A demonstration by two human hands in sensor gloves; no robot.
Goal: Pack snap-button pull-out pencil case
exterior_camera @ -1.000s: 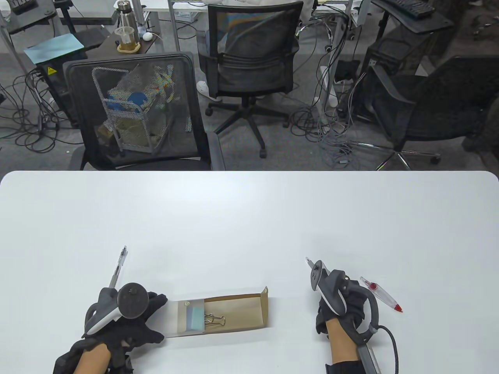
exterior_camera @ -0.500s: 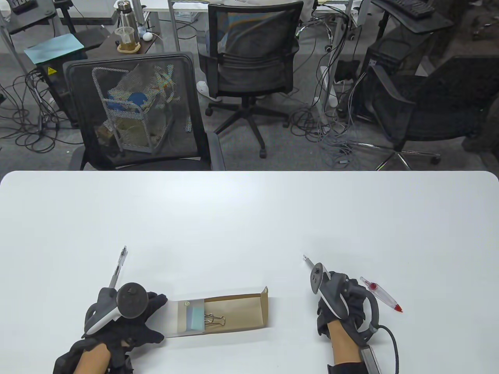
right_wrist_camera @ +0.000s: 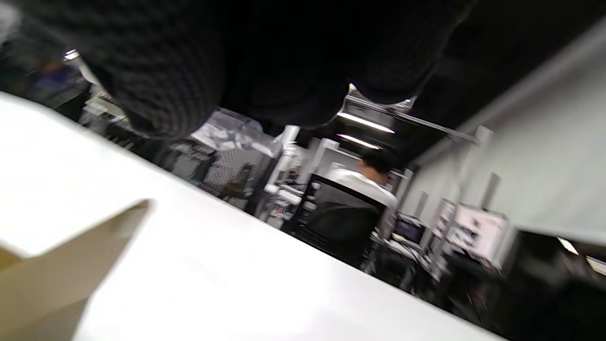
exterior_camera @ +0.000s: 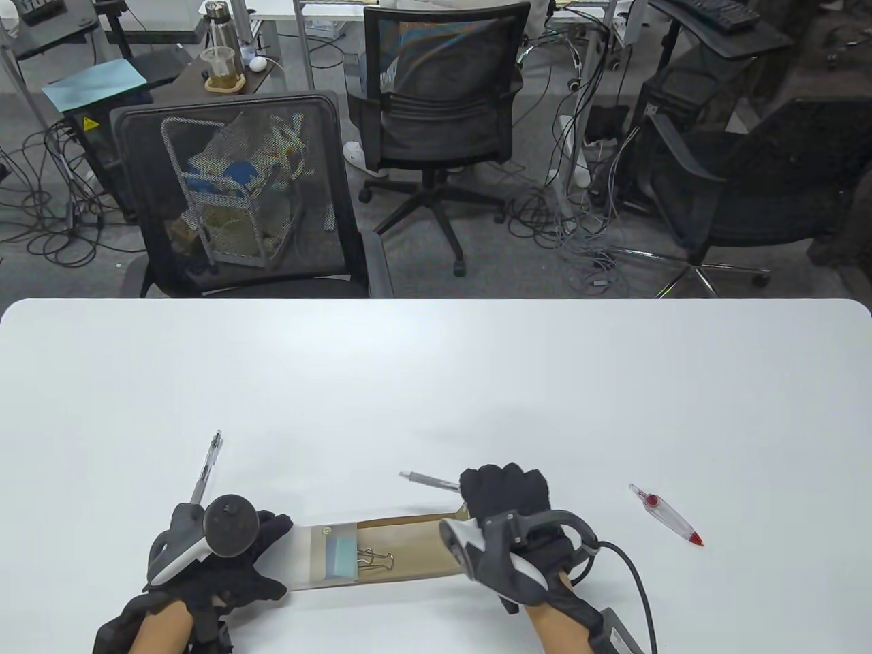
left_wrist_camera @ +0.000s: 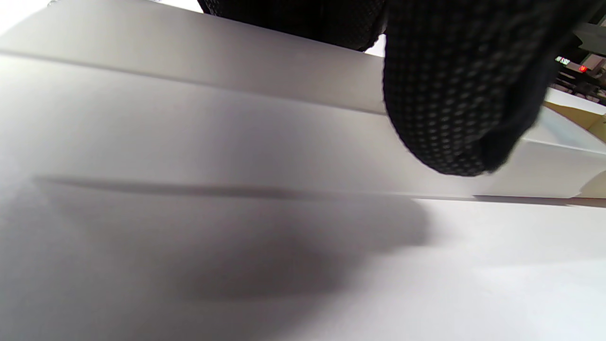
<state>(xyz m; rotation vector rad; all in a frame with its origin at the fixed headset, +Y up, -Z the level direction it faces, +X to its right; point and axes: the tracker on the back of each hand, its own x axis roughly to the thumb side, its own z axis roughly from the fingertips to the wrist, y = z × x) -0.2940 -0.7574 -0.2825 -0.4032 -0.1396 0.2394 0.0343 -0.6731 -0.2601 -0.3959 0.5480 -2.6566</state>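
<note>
The pull-out pencil case (exterior_camera: 409, 548) lies open near the table's front edge, its brown drawer slid out to the right of a translucent sleeve (exterior_camera: 327, 555). A pale blue pad and a binder clip (exterior_camera: 375, 560) lie in the drawer. My left hand (exterior_camera: 255, 555) rests on the sleeve's left end, and its fingertip (left_wrist_camera: 450, 118) presses the sleeve in the left wrist view. My right hand (exterior_camera: 504, 494) grips a grey pen (exterior_camera: 429, 481) and holds it over the drawer's right end, tip pointing left. The drawer's brown end flap (right_wrist_camera: 61, 265) shows in the right wrist view.
A clear pen (exterior_camera: 206, 466) lies just beyond my left hand. A clear pen with a red tip (exterior_camera: 664, 516) lies to the right of my right hand. Office chairs stand beyond the table's far edge (exterior_camera: 436, 300).
My right hand has swung left with the grey pen, from beside the red-tipped pen to above the drawer's right end. The pen now points left. My left hand has not moved.
</note>
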